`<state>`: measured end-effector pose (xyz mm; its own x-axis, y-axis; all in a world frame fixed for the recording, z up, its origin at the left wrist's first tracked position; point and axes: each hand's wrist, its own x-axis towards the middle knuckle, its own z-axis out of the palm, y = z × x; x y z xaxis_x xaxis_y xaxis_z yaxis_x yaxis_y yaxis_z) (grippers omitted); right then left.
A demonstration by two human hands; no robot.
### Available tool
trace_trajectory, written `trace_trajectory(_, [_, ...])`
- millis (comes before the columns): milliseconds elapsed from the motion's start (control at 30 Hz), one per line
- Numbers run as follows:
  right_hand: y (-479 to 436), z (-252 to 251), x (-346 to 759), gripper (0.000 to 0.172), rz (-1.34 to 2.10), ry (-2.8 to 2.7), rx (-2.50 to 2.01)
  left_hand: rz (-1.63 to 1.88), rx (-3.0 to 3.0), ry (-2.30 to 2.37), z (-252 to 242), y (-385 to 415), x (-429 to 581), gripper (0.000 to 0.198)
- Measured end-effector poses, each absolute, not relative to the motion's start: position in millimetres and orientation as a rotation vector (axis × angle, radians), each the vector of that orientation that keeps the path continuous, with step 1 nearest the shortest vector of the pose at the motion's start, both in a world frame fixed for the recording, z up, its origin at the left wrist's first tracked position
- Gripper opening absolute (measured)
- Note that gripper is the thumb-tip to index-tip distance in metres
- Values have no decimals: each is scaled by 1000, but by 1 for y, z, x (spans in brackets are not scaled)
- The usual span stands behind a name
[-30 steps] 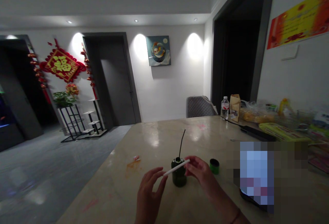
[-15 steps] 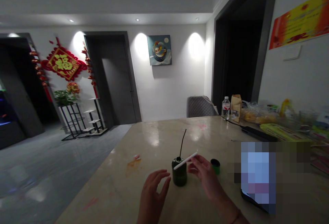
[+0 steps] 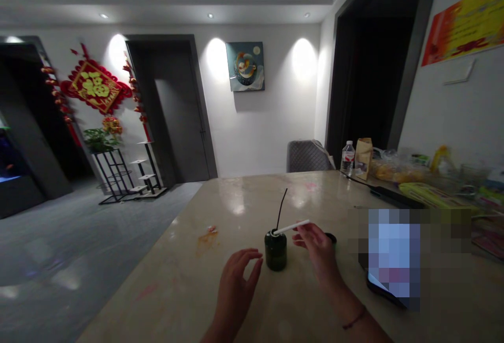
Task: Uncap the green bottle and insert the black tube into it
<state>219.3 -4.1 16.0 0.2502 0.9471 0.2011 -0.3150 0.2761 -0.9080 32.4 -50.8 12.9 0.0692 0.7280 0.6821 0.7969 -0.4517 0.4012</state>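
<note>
A small dark green glass bottle [image 3: 276, 255] stands upright on the stone-topped table [image 3: 189, 301]. One thin black reed [image 3: 281, 210] sticks up out of its neck, leaning slightly right. My right hand [image 3: 318, 253] pinches a slim white stick [image 3: 292, 226] near its right end, and the other end lies at the bottle's mouth; whether it is inside I cannot tell. Left of the bottle, my left hand [image 3: 239, 280] is held with thumb and fingers apart, near the glass and holding nothing. Partly hidden behind my right hand is a dark round cap [image 3: 332, 238].
A phone with a blurred screen [image 3: 394, 259] stands to the right. Along the right side are a water bottle [image 3: 347, 159], a paper bag [image 3: 363, 158], a black power strip [image 3: 396, 197] and a yellow-green packet [image 3: 433, 196]. A grey chair [image 3: 307, 156] stands beyond the far edge.
The white stick's left end has moved from in front of the bottle up to its mouth, and its tilt is flatter. My right hand now covers more of the cap. The view has shifted slightly.
</note>
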Motion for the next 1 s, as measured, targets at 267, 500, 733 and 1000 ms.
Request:
trace_trajectory(267, [-8,19,221,34,982,-945,-895,-1335,-2274,-1625,14,-52,35,15])
trace_trajectory(500, [-6,15,220,35,960,-971,-909,-1335,-2271,-1608,12,-50,33,15])
trace_trajectory(733, [-6,14,220,35,952,-972,-922,-1318,-2263,-1631,14,-52,35,16])
trace_trajectory(1000, [-7,16,220,37,936,-979,-943,-1339,-2252,-1609,14,-51,34,15])
